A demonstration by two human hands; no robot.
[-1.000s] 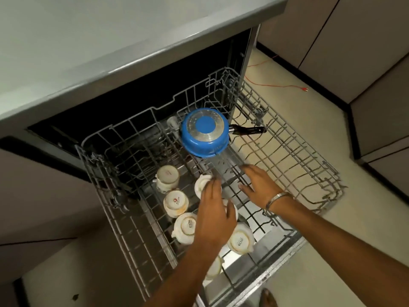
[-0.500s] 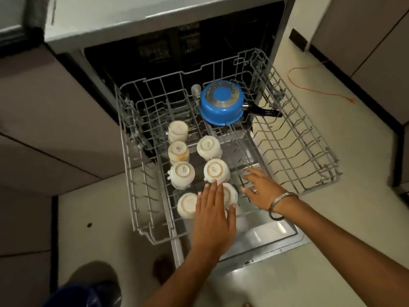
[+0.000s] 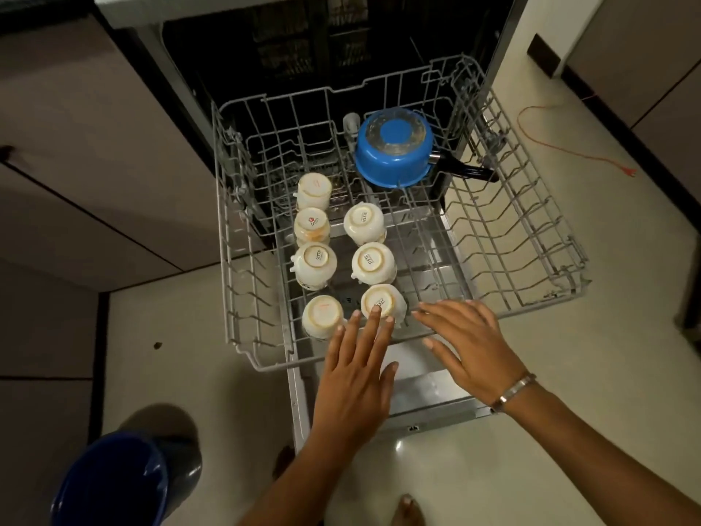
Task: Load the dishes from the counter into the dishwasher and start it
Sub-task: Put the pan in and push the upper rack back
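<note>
The grey wire dishwasher rack is pulled out over the open door. Several white cups stand upside down in two rows on its left half. A blue saucepan with a black handle lies upside down at the back. My left hand is flat with straight fingers over the rack's front rail, its fingertips at the nearest cup. My right hand, a bracelet on its wrist, is spread flat at the front rail just to the right. Neither hand holds anything.
A blue bucket stands on the floor at lower left. Cabinet fronts flank the dishwasher on the left. An orange cord lies on the floor at right. The rack's right half holds only tines.
My view has pulled back and down, so the whole rack and the floor now show. Both hands have drawn back from among the cups to the rack's front rail.
</note>
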